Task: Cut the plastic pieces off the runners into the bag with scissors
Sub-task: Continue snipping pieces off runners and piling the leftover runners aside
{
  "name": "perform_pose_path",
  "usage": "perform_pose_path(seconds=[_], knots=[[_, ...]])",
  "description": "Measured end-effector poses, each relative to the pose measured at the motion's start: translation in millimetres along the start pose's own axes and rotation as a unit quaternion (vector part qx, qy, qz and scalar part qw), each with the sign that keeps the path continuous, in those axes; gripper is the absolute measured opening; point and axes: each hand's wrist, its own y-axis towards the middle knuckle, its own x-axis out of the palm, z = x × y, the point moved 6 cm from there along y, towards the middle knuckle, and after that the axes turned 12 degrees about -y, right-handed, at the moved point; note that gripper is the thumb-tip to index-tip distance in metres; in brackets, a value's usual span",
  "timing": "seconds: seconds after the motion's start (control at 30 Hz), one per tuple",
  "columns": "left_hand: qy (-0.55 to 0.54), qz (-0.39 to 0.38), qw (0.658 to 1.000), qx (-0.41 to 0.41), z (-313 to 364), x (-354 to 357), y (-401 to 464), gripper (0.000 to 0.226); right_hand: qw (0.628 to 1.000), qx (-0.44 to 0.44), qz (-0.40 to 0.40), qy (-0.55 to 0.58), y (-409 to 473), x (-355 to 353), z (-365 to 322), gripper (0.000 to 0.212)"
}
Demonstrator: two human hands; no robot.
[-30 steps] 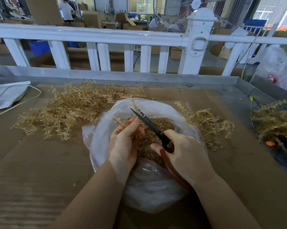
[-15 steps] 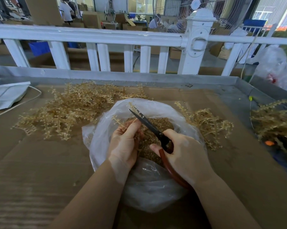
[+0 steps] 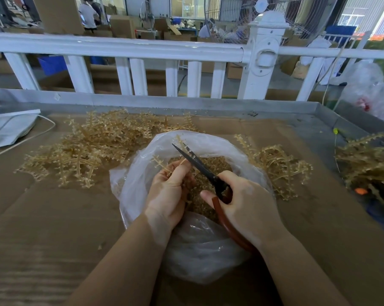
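Note:
A clear plastic bag (image 3: pixel 200 250) lies open on the cardboard-covered table, with several small amber cut pieces (image 3: pixel 211 171) inside. Over its mouth my left hand (image 3: pixel 168 195) pinches a thin amber runner (image 3: pixel 161 163) whose toothed end points up and left. My right hand (image 3: pixel 245 206) grips black-bladed scissors (image 3: pixel 197 164) by their red-brown handles. The blades are slightly parted and cross just right of my left thumb, and their tips reach toward the bag's far rim.
A big heap of amber runners (image 3: pixel 87 151) lies left of the bag, a smaller one (image 3: pixel 277 164) to its right, and another (image 3: pixel 367 164) at the table's right edge. A grey raised rim (image 3: pixel 164 102) and white railing (image 3: pixel 142 49) bound the far side. White material (image 3: pixel 7 127) lies far left.
The scissor blades have parted slightly. My left hand has shifted the runner a little along the blades. The bag and heaps have not moved.

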Motion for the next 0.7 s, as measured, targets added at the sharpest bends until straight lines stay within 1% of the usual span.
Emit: perform_pose_path(seconds=[0.13,0.23,0.27,0.37,0.53,0.63,0.7], knots=[[0.007,-0.014,1.000,-0.013,-2.3,-0.2,0.4,0.002,1.000,0.005,0.004,0.017,1.2,0.1,0.9,0.033],[0.017,-0.035,0.999,-0.028,-4.0,1.9,-0.9,0.021,1.000,0.009,0.001,0.018,2.1,0.0,1.3,0.030],[0.019,-0.039,0.999,-0.030,-3.8,2.7,-1.5,0.024,1.000,0.011,0.001,0.017,2.2,0.0,1.3,0.030],[0.017,-0.040,0.998,-0.037,-3.8,3.4,-2.7,0.025,1.000,0.011,0.009,0.012,1.9,-0.1,0.9,0.030],[0.005,-0.040,0.998,-0.043,-4.7,3.0,-3.2,0.049,1.000,0.009,0.005,0.025,1.8,0.6,0.2,0.031],[0.011,-0.042,0.998,-0.047,-5.1,2.3,-2.9,0.047,0.999,0.007,0.007,0.038,2.6,0.0,0.1,0.031],[0.007,-0.039,0.998,-0.051,-5.0,1.7,-2.5,0.033,0.999,0.005,0.009,0.044,3.9,0.0,-0.3,0.028]])
